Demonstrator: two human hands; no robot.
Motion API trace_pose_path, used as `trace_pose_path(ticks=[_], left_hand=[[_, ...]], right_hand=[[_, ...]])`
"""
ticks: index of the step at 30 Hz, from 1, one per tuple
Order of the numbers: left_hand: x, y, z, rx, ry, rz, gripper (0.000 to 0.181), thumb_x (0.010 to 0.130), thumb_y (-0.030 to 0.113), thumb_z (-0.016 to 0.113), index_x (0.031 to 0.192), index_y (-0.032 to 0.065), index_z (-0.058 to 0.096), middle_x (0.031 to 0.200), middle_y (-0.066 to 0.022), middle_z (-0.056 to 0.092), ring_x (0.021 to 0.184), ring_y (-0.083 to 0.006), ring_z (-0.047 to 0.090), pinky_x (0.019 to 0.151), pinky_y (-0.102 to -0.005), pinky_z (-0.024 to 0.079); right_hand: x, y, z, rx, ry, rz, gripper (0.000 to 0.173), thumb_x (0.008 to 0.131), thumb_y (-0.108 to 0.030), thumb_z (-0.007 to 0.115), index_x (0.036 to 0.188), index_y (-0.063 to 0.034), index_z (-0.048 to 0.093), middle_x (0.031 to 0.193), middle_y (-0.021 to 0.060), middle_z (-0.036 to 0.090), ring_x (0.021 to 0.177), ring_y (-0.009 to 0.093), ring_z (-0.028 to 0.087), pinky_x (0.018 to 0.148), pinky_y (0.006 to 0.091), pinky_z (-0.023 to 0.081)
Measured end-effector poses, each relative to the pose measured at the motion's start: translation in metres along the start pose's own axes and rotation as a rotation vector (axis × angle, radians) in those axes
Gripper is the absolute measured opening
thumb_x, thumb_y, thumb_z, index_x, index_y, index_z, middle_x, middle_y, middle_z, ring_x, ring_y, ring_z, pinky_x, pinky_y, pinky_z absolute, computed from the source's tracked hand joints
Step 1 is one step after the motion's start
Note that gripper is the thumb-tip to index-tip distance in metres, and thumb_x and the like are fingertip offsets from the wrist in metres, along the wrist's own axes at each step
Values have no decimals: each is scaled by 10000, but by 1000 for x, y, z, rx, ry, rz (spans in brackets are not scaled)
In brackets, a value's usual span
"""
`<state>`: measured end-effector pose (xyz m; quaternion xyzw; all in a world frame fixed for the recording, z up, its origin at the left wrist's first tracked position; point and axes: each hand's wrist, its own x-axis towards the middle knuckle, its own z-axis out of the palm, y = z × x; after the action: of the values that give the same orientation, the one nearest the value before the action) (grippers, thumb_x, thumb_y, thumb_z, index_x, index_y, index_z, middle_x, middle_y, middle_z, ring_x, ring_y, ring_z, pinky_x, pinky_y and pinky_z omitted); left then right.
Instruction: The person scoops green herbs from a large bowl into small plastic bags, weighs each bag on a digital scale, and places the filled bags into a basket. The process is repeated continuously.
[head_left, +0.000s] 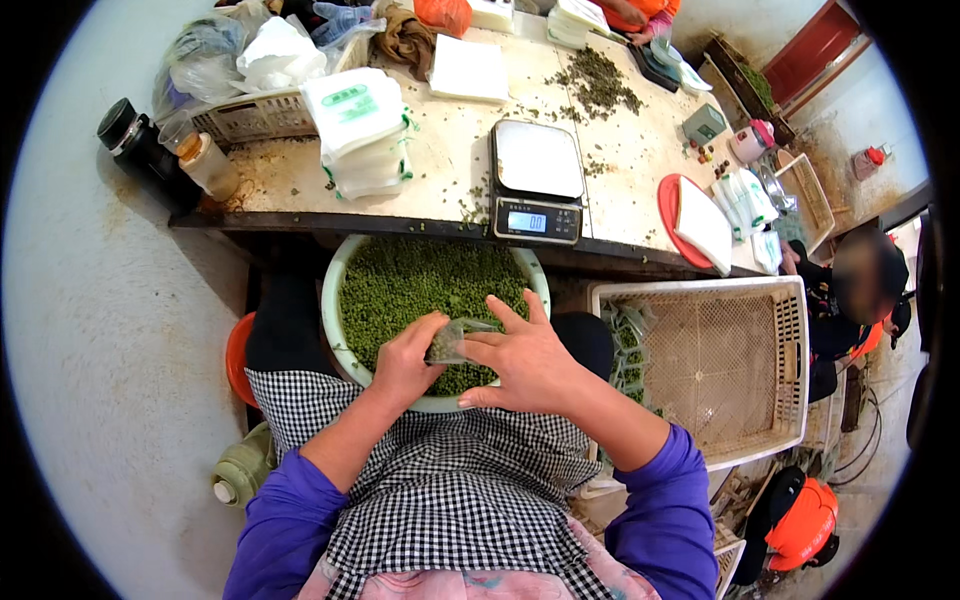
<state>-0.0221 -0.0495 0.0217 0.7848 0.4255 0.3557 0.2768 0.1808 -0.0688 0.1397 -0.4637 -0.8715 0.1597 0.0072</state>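
Observation:
A round pale-green basin (537, 264) of small green berries, which look like peppercorns (420, 277), sits between my knees. Over it, my left hand (409, 360) grips a small clear plastic bag (448, 341) with some of the berries inside. My right hand (521, 356) is at the bag's mouth with its fingers spread; a fingertip or two overlap the plastic, and whether they pinch it is unclear. Just beyond the basin, at the table's edge, a digital scale (538, 161) has a bare plate and a lit display.
The table (450, 172) holds a stack of printed plastic bags (360, 135), a white stack (469, 69) and scattered berries (600, 82). A black flask (146, 154) stands at its left end. A plastic crate (705, 360) with filled bags (628, 345) along one side is at my right. Other people are nearby.

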Motion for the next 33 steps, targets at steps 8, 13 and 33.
trace_pose_path(ticks=[8, 13, 33], left_hand=[[-21, -17, 7, 96, -40, 22, 613, 592, 22, 841, 1158, 22, 607, 1268, -209, 620, 1119, -369, 640, 885, -419, 571], [-27, -37, 5, 131, -26, -37, 524, 628, -24, 802, 1119, -10, 619, 1229, -218, 633, 1111, -383, 639, 880, -424, 563], [-1, 30, 45, -94, -299, -84, 560, 812, -121, 628, 1342, 28, 531, 1265, -166, 600, 1125, -250, 635, 768, -312, 606]], right_hand=[[25, -11, 39, 53, -143, -34, 726, 743, -559, 748, 1293, -109, 599, 1351, 120, 591, 1436, 461, 276, 1092, 762, 118], [45, -10, 64, 133, -157, -20, 620, 748, -388, 769, 1263, -91, 594, 1334, 131, 598, 1427, 435, 317, 1105, 746, 158], [-286, 159, 146, -551, 759, 1209, 128, 800, -63, 619, 853, -129, 715, 874, 42, 714, 994, 256, 606, 918, 464, 419]])
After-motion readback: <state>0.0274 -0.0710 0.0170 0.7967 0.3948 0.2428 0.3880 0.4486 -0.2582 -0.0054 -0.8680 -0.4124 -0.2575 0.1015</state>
